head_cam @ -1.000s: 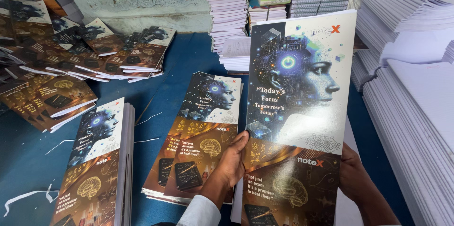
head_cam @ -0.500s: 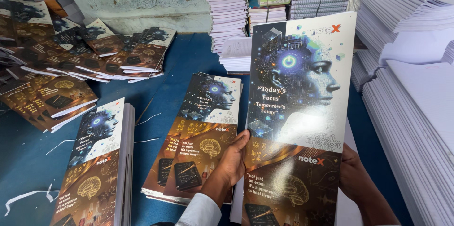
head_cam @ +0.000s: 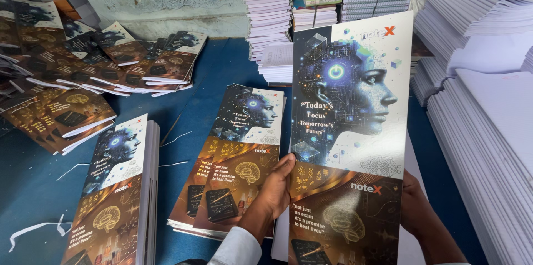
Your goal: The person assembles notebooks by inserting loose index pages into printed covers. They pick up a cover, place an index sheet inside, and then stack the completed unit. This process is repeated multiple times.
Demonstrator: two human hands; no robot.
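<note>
- Left hand [head_cam: 276, 187]: fingers closed on the left edge of a tall glossy printed cover sheet [head_cam: 347, 132], thumb across its front. Over the last second the sheet has barely shifted, so the work stands at a held, inspecting pose.
- Right hand [head_cam: 416, 204]: mostly hidden behind the sheet's right edge; it supports the sheet from behind.
- Cover sheet: held upright above the blue bench [head_cam: 222, 71], unfolded; upper panel blue and white with a profile head, lower panel brown with a brain drawing.
- Flat stack of matching covers [head_cam: 233, 159]: on the bench, just left of the left hand.
- Bound stack of covered notebooks [head_cam: 119, 193]: further left.
- White paper piles [head_cam: 488, 93]: at right, beyond.
</note>
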